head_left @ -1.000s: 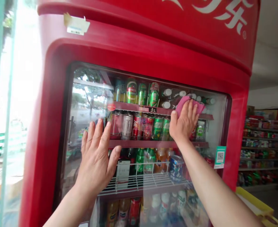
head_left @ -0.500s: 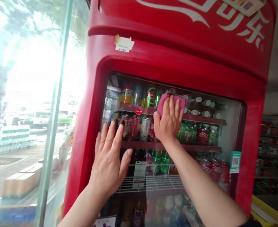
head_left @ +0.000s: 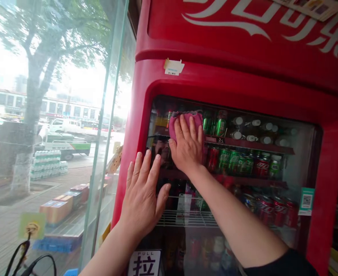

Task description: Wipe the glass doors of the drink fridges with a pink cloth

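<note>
The work in hand is wiping the glass door (head_left: 301, 143) of a red drinks cooler (head_left: 229, 82), and the next stroke calls for firm, even pressure on the cloth; the right hand (head_left: 186, 145) presses a pink cloth (head_left: 198, 122) against the upper left of the glass, fingers slightly spread over it; the left hand (head_left: 142, 193) holds nothing, lying open and flat on the glass just below and to the left, fingers fanned; the hands are apart but near each other, neither touching the other; behind the glass stand cans (head_left: 233, 163) and bottles (head_left: 252, 134) on shelves, with a wire rack (head_left: 186, 218) lower down; a white "PULL" sign (head_left: 144, 262) sits at the bottom edge of the view; whether the glass is clean or smeared cannot be told.
</note>
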Motion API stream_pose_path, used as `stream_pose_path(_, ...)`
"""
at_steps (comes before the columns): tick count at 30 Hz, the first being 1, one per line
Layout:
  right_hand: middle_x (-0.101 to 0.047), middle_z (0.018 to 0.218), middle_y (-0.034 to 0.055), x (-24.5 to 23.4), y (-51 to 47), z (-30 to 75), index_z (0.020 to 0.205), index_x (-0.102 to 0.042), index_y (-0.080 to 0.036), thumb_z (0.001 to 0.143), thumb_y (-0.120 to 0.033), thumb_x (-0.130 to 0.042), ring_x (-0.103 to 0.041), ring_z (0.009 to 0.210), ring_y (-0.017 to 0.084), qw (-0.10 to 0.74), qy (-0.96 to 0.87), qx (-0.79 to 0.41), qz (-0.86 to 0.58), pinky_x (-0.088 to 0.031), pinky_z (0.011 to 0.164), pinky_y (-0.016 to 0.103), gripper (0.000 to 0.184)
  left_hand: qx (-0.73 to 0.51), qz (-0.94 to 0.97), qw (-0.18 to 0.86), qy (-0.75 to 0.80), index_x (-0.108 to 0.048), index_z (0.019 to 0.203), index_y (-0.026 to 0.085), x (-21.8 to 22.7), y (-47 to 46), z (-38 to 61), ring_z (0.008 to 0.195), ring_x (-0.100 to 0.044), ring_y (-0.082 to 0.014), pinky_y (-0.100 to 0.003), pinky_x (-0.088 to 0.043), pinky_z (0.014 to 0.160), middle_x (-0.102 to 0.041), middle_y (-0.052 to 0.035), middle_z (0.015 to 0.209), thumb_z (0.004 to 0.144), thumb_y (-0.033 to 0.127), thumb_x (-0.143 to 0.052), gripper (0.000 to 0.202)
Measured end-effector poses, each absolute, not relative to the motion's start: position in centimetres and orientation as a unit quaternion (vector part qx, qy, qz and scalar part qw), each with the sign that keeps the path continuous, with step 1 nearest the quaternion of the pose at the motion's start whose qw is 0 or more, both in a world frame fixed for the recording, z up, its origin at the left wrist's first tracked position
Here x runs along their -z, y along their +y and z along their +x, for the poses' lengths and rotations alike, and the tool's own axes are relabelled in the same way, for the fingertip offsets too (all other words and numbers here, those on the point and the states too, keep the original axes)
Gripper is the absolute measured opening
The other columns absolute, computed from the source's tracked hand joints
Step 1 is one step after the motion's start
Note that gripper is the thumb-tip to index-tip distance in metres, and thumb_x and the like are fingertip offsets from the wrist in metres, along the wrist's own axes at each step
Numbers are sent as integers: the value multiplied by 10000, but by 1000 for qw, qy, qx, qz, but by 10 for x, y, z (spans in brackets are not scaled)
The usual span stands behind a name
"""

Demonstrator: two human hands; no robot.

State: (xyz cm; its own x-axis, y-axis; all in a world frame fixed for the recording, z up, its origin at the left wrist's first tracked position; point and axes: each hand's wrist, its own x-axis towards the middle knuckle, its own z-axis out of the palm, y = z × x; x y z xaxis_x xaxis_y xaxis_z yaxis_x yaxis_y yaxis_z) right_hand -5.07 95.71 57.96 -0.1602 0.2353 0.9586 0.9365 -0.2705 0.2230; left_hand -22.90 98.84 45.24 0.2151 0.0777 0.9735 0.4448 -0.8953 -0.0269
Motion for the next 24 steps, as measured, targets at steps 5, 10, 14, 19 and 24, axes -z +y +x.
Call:
stream_pose_path(5,-321,1866,74,-567,964,-66,1748,-409,-179,1124,-409,-509,-181,1760,363,302,-574,541,-536,-79,1438,662,673,607,-755,171,-180,-223,1803,213,-445,988,-238,1778,-105,-348,-592,-156,1430,-219,-148,1888,1115,408,-535,780)
stream_pose_path(10,-322,1864,60,-507,967,-75,1745,-400,-171,1155,-476,-464,-195,1758,328,250,-653,521,-490,-85,1448,648,667,614,-750,163,-184,-172,1817,224,-420,978,-239,1777,-127,-319,-569,-136,1435,-221,-151,1887,1124,403,-514,793)
stream_pose_path(14,-312,1866,49,-459,952,-58,1752,-378,-184,1156,-375,-472,-227,1752,292,200,-704,493,-471,-124,1451,625,633,612,-755,125,-200,-183,1818,244,-392,965,-228,1776,-134,-333,-573,-154,1430,-230,-141,1886,1123,420,-516,791)
stream_pose_path(19,-333,1860,44,-441,906,8,1766,-365,-236,1122,-319,-539,-247,1749,288,177,-715,481,-476,-122,1450,618,673,615,-754,64,-221,-172,1820,266,-358,950,-207,1774,-148,-324,-569,-172,1426,-276,-139,1873,1128,415,-516,787)
stream_pose_path(24,-420,1825,71,-426,851,98,1765,-386,-268,1117,-416,-517,-278,1737,330,221,-602,533,-552,-130,1429,654,678,602,-764,19,-231,-170,1819,278,-334,941,-189,1774,-151,-318,-583,-163,1424,-277,-136,1873,1130,409,-516,782)
